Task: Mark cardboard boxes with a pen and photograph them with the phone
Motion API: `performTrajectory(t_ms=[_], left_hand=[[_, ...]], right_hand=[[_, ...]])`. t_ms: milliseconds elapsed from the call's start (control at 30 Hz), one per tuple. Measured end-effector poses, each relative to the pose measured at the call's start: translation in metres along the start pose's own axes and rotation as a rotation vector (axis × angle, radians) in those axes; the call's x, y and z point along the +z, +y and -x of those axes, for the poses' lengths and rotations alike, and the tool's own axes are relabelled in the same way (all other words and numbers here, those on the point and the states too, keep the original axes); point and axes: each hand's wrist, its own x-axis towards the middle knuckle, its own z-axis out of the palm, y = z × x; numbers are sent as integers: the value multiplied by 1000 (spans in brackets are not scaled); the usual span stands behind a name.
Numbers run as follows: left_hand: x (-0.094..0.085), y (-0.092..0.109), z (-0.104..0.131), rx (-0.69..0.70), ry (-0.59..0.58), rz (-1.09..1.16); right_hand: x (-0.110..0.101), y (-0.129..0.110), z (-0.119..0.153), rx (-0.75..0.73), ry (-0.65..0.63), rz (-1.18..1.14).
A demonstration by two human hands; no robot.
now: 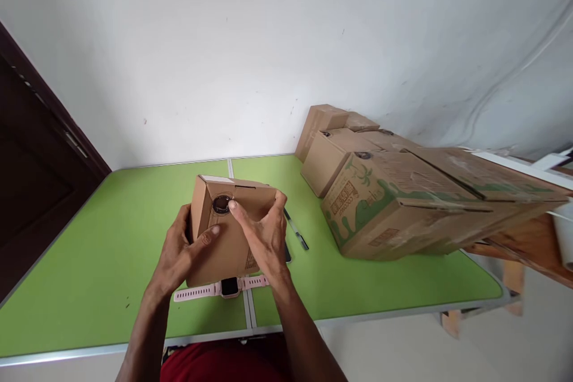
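Brown rectangular cardboard box (230, 253), lower centre of frame, held: left hand (182, 250) cupped round its left side, right hand (267, 231) half-curled at its upper right. Judged light, stiff, crushable; best gripped by opposite sides.

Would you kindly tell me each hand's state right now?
Left hand: closed on the cardboard box, gripping its left side.
Right hand: holding the same box's right side, thumb tip at the dark round mark.
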Motion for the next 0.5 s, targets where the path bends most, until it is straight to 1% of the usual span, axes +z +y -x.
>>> performTrajectory(t_ms=[67,100,133,200,267,300,367,500], left_hand=[[-6,-4,-2,-11,63,112],[-10,-7,-4,-14,85,160],[-15,-9,-5,-15,100,195],[-24,-13,-8,-19,110,234],[-29,-16,-9,-27,121,252],[-29,-17,-9,-31,125,255],[-26,-17,-8,-44,130,259],[-14,-9,-4,-42,106,268]], right_hand=[[-19,17,-16,-153,-125,198],[-32,28,-26,-252,-193,318],[-45,38,-38,-373,-239,499],[-71,59,-60,-431,-254,644],[-92,80,-75,-473,-309,756],[-98,89,-80,-495,-345,800],[-104,107,-83,-548,-418,861],[-98,134,-85,-668,-500,847]])
